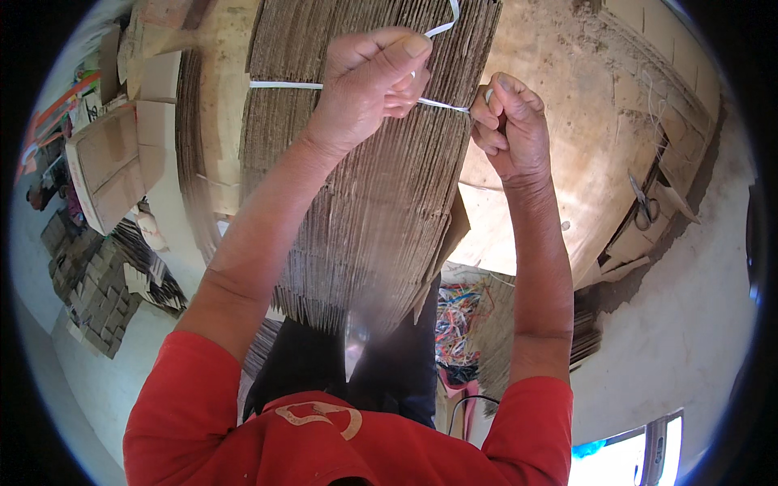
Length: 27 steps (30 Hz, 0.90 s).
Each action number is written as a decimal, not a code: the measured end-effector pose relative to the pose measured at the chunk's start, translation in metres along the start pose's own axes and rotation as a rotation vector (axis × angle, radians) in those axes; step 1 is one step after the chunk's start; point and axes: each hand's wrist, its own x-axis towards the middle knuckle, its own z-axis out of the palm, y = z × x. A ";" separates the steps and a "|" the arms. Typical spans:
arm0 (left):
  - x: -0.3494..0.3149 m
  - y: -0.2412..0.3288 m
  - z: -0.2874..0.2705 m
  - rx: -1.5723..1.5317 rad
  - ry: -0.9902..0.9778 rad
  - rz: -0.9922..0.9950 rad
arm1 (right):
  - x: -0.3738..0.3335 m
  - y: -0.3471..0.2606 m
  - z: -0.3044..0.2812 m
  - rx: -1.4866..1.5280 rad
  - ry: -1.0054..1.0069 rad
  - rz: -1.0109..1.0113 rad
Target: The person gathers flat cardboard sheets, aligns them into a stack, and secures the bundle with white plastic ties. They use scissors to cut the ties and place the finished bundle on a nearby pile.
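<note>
A tall stack of flat corrugated cardboard (381, 186) stands on edge in front of me, its ridged edges facing up. Across it runs a thin white strap (284, 84). My left hand (373, 81) is closed round the strap above the middle of the stack, and a loose length rises past its thumb. At the stack's right edge my right hand (512, 117) pinches the strap, fingers curled. Between the two hands the strap looks taut. What lies inside each fist is mostly hidden.
The stack rests on a wooden tabletop (559, 211). Scissors (643, 204) lie near its right edge. At left stand more cardboard sheets (188, 138) and an opened-out carton (109, 162). Coloured strap scraps (458, 324) are heaped below the table, and bundled cardboard (101, 300) sits on the floor at left.
</note>
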 end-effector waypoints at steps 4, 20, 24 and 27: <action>0.000 -0.001 -0.002 -0.021 -0.012 0.022 | 0.000 0.002 -0.001 0.013 0.010 0.002; 0.057 0.016 0.093 0.734 -0.453 -0.079 | -0.011 0.013 0.026 0.240 0.328 -0.146; 0.100 0.015 0.100 1.248 -0.663 -0.008 | -0.021 0.019 0.006 0.137 0.097 -0.147; 0.097 0.021 0.129 1.468 -0.698 -0.264 | -0.019 0.033 0.010 0.164 0.118 -0.341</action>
